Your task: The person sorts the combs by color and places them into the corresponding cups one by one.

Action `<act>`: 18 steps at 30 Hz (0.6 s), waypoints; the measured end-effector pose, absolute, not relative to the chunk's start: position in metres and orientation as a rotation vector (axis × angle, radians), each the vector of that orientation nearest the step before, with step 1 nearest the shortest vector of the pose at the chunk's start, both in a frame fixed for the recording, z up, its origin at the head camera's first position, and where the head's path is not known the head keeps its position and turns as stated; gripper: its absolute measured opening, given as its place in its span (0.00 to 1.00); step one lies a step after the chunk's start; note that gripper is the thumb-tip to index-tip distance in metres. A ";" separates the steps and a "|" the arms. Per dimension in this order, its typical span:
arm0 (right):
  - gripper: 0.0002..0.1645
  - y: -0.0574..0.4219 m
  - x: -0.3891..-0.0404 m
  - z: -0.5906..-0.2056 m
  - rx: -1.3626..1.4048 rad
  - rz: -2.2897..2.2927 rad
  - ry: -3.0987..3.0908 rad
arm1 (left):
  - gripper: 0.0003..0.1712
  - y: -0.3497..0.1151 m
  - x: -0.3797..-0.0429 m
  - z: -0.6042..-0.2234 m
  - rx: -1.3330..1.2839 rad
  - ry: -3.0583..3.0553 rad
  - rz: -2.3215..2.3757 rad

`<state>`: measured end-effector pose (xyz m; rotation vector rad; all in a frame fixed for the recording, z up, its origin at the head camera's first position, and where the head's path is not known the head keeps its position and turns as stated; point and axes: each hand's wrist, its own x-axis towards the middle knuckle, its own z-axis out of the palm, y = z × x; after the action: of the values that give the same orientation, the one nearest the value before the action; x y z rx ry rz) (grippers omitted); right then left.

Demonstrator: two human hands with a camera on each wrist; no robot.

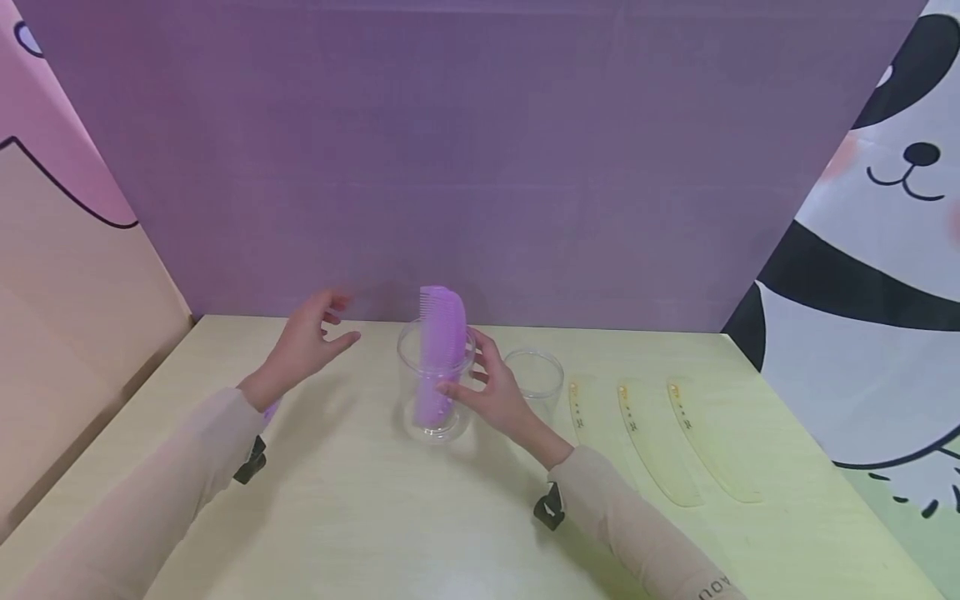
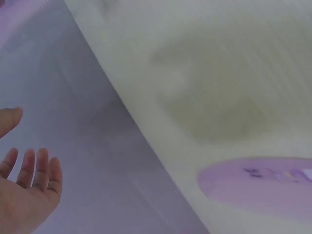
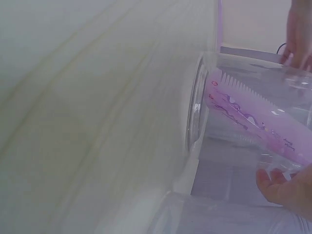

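Purple combs [image 1: 444,333] stand in a clear cup [image 1: 407,392], their tops above its rim; they overlap, so their number is hard to tell. My right hand [image 1: 498,392] grips this cup from the right, thumb toward the front. In the right wrist view, a printed pink-purple comb [image 3: 253,117] shows through the clear wall. To the cup's left, my left hand [image 1: 306,333] is raised above the table, holding nothing, fingers loosely bent and thumb apart. Another purple comb [image 2: 248,187] lies on the table beneath the left wrist, mostly hidden by the forearm in the head view.
A second clear cup [image 1: 534,375] stands just right of my right hand. Beyond it, three pale yellow, see-through combs [image 1: 652,450] with small printing lie side by side. A purple panel [image 1: 480,167] rises along the table's [image 1: 360,525] far edge.
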<state>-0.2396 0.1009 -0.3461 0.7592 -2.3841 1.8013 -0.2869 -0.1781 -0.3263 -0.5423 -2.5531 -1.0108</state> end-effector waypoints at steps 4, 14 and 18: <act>0.46 0.101 -0.240 -0.346 0.758 1.803 -2.389 | 0.31 -0.196 -0.288 -0.337 -0.508 -2.619 -1.000; 0.46 0.101 -0.240 -0.346 0.765 1.807 -2.384 | 0.29 -0.237 -0.285 -0.358 -0.440 -2.714 -0.954; 0.46 0.101 -0.239 -0.345 0.765 1.805 -2.386 | 0.27 -0.251 -0.282 -0.366 -0.385 -2.761 -0.942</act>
<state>-0.2388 0.1010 -0.3453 0.7645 -2.3855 1.8051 -0.2822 -0.2506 -0.3661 -0.3853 -2.7607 -0.9420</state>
